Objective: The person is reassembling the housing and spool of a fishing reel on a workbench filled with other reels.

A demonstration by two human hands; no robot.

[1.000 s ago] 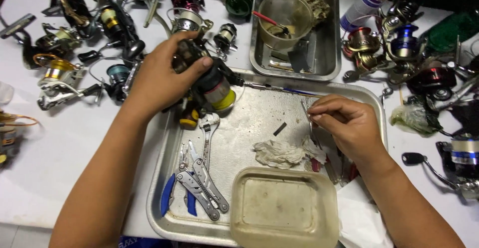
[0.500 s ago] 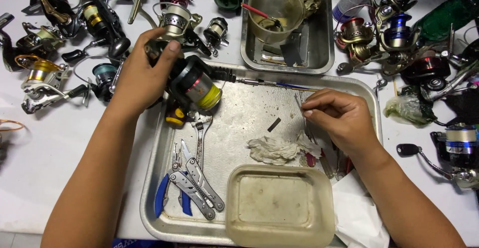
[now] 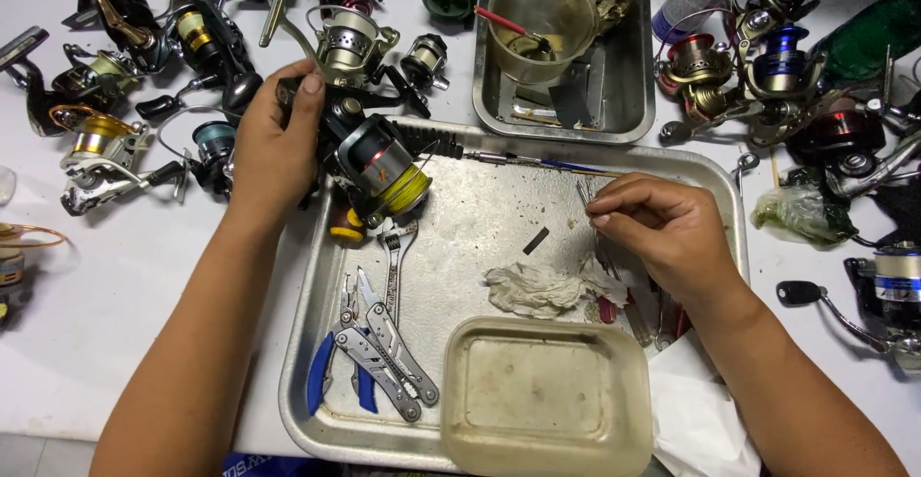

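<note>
Head view: reel inside left-hand grip

The metal tray sat at the middle of the table. In it, the crumpled rag lay near the centre, the pliers and wrench toward its left wall, the plastic tub at its near right corner. A fishing reel was held over the tray's far left corner by the left hand; the right hand rested over its right part. Behind the tray stood a smaller pan with a cup in it. More reels lay left of the tray.
</note>
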